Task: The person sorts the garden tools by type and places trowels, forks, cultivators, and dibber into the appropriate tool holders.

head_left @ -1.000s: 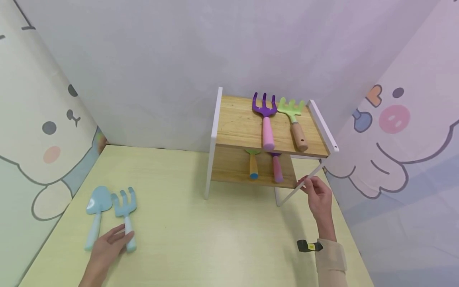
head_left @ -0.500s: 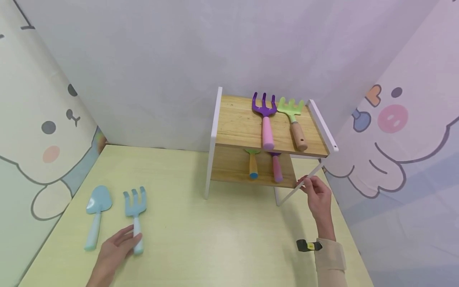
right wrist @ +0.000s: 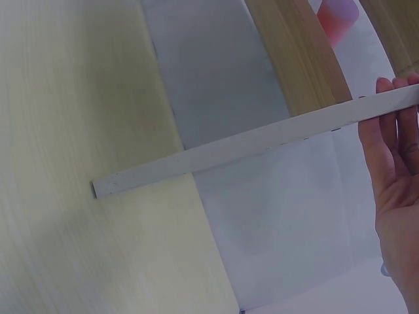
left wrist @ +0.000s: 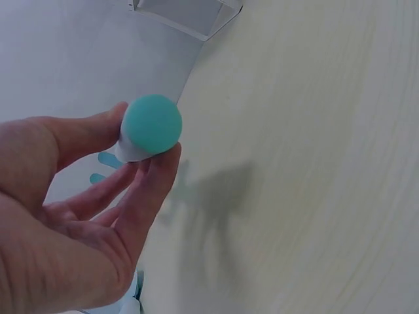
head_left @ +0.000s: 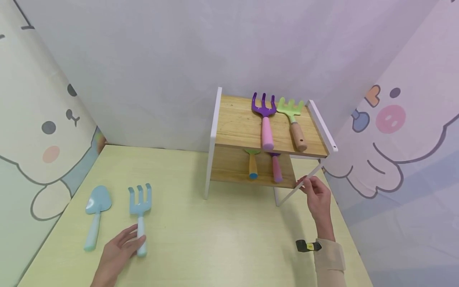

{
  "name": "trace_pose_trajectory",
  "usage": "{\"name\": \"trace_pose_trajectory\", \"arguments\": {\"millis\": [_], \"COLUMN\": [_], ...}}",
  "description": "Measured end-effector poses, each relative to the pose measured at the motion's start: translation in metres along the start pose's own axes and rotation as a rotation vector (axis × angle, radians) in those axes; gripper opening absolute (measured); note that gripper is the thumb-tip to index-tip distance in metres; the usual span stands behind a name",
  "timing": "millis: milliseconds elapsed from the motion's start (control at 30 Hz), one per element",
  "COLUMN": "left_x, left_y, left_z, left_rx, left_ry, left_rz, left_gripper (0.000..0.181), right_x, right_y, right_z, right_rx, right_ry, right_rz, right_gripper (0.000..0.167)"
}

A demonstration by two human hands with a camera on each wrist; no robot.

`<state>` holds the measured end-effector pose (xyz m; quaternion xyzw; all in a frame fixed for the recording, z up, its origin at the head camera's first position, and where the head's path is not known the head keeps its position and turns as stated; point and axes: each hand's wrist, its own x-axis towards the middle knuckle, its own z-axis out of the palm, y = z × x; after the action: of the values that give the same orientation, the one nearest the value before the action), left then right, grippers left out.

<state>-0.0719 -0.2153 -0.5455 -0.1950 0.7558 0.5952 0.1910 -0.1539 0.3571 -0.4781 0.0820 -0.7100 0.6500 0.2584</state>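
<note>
My left hand [head_left: 118,251] pinches the pale handle of a light blue hand fork [head_left: 141,207] between thumb and fingers, tines pointing away from me. In the left wrist view the handle's round teal end [left wrist: 154,124] faces the camera, and a shadow falls on the table apart from it. A light blue trowel [head_left: 97,215] lies to the left of that hand. On the right, my right hand [head_left: 318,199] grips the white slanting leg [right wrist: 262,145] of a two-tier wooden shelf [head_left: 236,119], beside its lower board.
On the upper board lie a purple fork with a pink handle [head_left: 266,127] and a green fork with a wooden handle [head_left: 295,127]. Below are an orange-handled tool [head_left: 253,165] and a pink-handled tool [head_left: 277,169], their heads mostly hidden. Printed curtains surround the pale table [head_left: 201,239].
My left hand has carried the blue fork to the right, away from the trowel, and its tines have risen slightly. The right hand stays on the shelf leg.
</note>
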Motion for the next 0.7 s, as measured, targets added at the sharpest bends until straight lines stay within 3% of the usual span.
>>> {"name": "trace_pose_trajectory", "arguments": {"millis": [467,700], "left_x": [-0.017,-0.026], "left_y": [0.015,0.026], "left_z": [0.016,0.020], "left_rx": [-0.064,0.038], "left_ry": [0.034,0.073], "left_rz": [0.120,0.203], "left_gripper": [0.072,0.068], "right_x": [0.000,0.001], "right_y": [0.003,0.004], "right_z": [-0.002,-0.002], "right_rx": [-0.001,0.038], "right_ry": [-0.001,-0.027], "right_rz": [-0.016,-0.023], "right_gripper": [0.015,0.016]}}
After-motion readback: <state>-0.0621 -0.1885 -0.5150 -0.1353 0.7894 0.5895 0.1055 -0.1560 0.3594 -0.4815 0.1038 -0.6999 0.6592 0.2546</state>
